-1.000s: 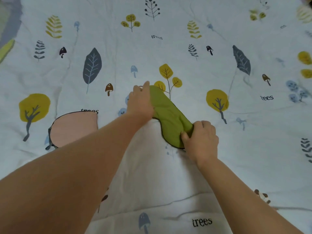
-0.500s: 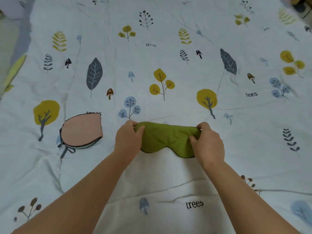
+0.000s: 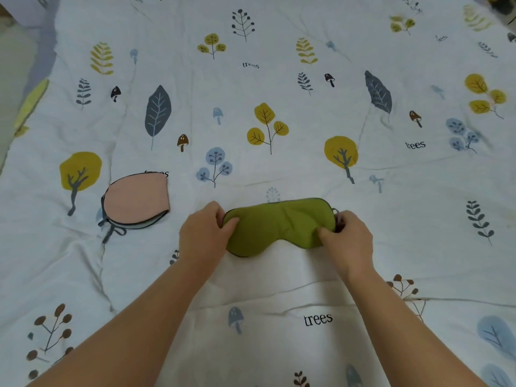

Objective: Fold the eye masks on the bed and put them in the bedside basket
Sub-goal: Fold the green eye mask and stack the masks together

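While pinching opposite ends of green eye mask [image 3: 279, 226], spread flat on bed [image 3: 279, 107]: left hand [image 3: 205, 236], right hand [image 3: 349, 241]. Left of left hand, apart: folded pink eye mask [image 3: 136, 199].

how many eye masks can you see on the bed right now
2. A green eye mask lies spread flat near the middle, its ends pinched by the left hand and right hand. A pink eye mask, already folded, lies to its left. No others in view.
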The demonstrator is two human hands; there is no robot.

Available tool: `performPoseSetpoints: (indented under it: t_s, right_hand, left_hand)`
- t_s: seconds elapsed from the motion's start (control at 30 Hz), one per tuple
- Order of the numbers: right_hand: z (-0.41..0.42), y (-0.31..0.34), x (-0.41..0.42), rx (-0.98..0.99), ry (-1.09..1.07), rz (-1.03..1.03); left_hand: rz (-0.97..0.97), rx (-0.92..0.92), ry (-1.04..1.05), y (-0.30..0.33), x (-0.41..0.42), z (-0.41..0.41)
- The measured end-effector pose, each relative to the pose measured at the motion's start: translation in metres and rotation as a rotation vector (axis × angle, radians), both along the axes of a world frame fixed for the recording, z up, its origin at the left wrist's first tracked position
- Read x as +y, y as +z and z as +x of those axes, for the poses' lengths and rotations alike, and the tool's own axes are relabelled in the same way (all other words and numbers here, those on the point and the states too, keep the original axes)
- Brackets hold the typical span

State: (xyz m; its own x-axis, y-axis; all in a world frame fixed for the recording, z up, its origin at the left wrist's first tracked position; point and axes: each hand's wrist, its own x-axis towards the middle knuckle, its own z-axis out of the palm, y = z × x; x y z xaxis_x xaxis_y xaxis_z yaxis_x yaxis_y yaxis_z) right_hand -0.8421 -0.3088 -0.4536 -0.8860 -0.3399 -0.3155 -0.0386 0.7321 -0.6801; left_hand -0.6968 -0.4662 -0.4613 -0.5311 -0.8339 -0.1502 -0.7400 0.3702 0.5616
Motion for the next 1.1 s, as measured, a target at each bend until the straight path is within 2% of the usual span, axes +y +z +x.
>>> performPoseSetpoints:
  t_s: [0.07,0.2,0.33,0.43,0.53,0.63,0.7,0.77,0.83,0.97,1.03,1.1]
  right_hand:
    - [0.016,0.01,-0.007,0.074,0.019,-0.124]
    - [0.059,0.015,-0.028,0.184,0.291,-0.155]
    - [0.084,0.005,-0.049,0.168,0.449,-0.084]
    - [0.091,0.001,-0.062,0.138,0.486,-0.079]
    - [0.095,0.0,-0.065,0.048,0.53,-0.131]
    - [0.09,-0.001,-0.06,0.105,0.348,-0.204]
    - [0.081,-0.006,-0.06,0.212,0.259,-0.141]
    - [0.074,-0.014,-0.065,0.283,0.354,0.083]
    - [0.071,-0.02,-0.071,0.274,0.443,0.257]
    - [0.072,-0.028,-0.084,0.205,0.379,0.265]
    - [0.075,-0.032,-0.09,0.262,0.388,0.295]
    - [0.079,-0.037,-0.093,0.325,0.419,0.326]
  left_hand:
    - [0.131,0.103,0.075,-0.001,-0.002,-0.003]
    - [0.407,0.23,0.223,0.001,-0.005,-0.007]
    - [0.442,0.223,0.2,0.003,-0.006,-0.004]
    - [0.448,0.203,0.165,0.002,-0.006,0.0]
    - [0.548,0.231,0.129,-0.001,-0.005,0.003]
    - [0.595,0.214,0.115,-0.004,-0.007,0.008]
    - [0.54,0.195,0.081,-0.005,-0.008,0.009]
    - [0.467,0.185,0.055,-0.008,-0.008,0.008]
    - [0.362,0.146,0.024,-0.01,-0.01,0.008]
    - [0.111,-0.005,-0.045,-0.008,-0.017,0.009]
    - [-0.043,-0.098,-0.007,-0.006,-0.018,0.012]
    - [-0.219,-0.093,0.067,-0.004,-0.017,0.016]
